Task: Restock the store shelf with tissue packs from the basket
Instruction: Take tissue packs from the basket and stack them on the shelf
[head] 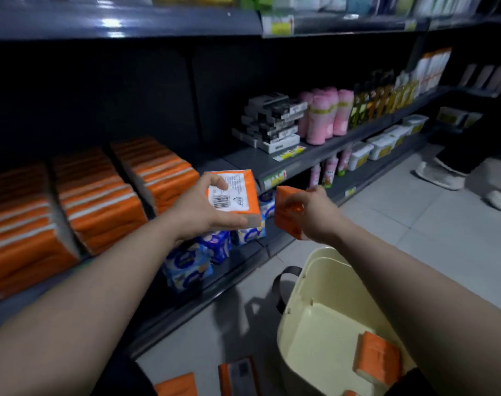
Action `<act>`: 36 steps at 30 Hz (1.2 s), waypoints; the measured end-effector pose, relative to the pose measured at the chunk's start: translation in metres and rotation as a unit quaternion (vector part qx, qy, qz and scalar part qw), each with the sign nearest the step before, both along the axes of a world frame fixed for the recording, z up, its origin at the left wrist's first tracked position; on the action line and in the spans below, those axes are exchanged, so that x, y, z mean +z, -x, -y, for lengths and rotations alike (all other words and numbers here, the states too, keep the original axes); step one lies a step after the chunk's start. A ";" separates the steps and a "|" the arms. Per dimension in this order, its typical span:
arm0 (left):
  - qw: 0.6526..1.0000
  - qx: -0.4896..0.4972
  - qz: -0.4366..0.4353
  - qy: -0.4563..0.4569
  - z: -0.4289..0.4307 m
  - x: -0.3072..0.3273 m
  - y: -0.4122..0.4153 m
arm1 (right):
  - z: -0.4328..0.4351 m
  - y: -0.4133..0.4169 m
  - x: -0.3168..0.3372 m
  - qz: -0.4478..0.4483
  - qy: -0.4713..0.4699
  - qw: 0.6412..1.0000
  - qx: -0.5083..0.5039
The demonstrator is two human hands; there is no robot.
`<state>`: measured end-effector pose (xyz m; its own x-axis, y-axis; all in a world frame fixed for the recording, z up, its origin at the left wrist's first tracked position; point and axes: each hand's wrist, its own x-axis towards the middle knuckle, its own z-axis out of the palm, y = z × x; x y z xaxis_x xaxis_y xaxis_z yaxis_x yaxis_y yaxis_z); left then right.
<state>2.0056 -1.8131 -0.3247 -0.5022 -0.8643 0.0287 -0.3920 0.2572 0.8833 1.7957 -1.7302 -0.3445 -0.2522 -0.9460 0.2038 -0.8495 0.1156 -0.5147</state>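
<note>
My left hand [199, 208] grips an orange tissue pack [238, 195], its white barcode label facing me, in front of the shelf edge. My right hand [310, 214] grips a second orange tissue pack [285, 208] just to the right, above the basket. The cream plastic basket [315, 284] stands on the floor at lower right, and one orange pack [376, 357] lies inside. Three rows of orange packs [100, 195] stand on the dark shelf [243, 160] at left. The shelf is bare right of those rows.
Blue-and-white packs [192, 267] fill the lower shelf beneath my left hand. Black-and-white boxes [272, 121] and pink rolls [326, 115] sit farther right on the shelf. More orange packs [238, 375] lie on the floor near me. Another person's legs [458, 167] are at far right.
</note>
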 end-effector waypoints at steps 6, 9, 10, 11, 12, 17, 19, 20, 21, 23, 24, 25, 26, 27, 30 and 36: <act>0.982 -0.009 -0.115 -0.150 0.001 0.019 -0.031 | 0.033 -0.028 0.017 0.025 0.003 0.999 0.026; 0.956 -0.049 -0.168 -0.234 0.001 0.024 -0.041 | 0.049 -0.038 0.018 0.027 -0.003 0.999 0.046; 0.956 -0.060 -0.161 -0.238 0.003 0.022 -0.044 | 0.053 -0.042 0.018 0.016 0.006 0.998 0.060; 0.958 -0.069 -0.146 -0.238 0.005 0.019 -0.046 | 0.057 -0.046 0.018 -0.001 0.018 0.997 0.072; 0.960 -0.073 -0.130 -0.238 0.008 0.017 -0.047 | 0.059 -0.050 0.019 -0.021 0.028 0.996 0.084; 0.959 -0.093 -0.086 -0.253 0.020 0.002 -0.048 | 0.066 -0.059 0.016 -0.147 0.034 0.980 0.129; 0.974 -0.086 -0.026 -0.207 0.027 -0.005 -0.049 | 0.066 -0.054 0.012 -0.202 0.028 0.973 0.105; 0.981 -0.081 0.015 -0.176 0.030 -0.007 -0.050 | 0.066 -0.051 0.010 -0.232 0.022 0.969 0.086; 0.985 -0.074 0.051 -0.148 0.032 -0.009 -0.049 | 0.066 -0.049 0.009 -0.262 0.015 0.963 0.067; 0.989 -0.061 0.097 -0.097 0.031 -0.009 -0.043 | 0.066 -0.047 0.008 -0.301 0.010 0.953 0.034; 0.990 -0.055 0.112 -0.070 0.028 -0.008 -0.038 | 0.065 -0.047 0.007 -0.311 0.013 0.950 0.019; 0.990 -0.050 0.129 -0.037 0.026 -0.008 -0.031 | 0.066 -0.048 0.007 -0.320 0.017 0.947 0.007; 0.987 -0.044 0.153 0.010 0.022 -0.008 -0.025 | 0.066 -0.050 0.007 -0.328 0.020 0.945 -0.001; 0.979 -0.036 0.187 0.071 0.020 -0.011 -0.019 | 0.067 -0.053 0.007 -0.332 0.018 0.943 -0.002; 0.947 -0.006 0.243 0.210 0.020 -0.019 -0.013 | 0.071 -0.061 0.006 -0.318 0.015 0.948 0.021; 0.946 0.099 0.181 0.249 0.050 -0.005 -0.033 | 0.078 -0.051 0.005 -0.225 0.033 0.974 -0.021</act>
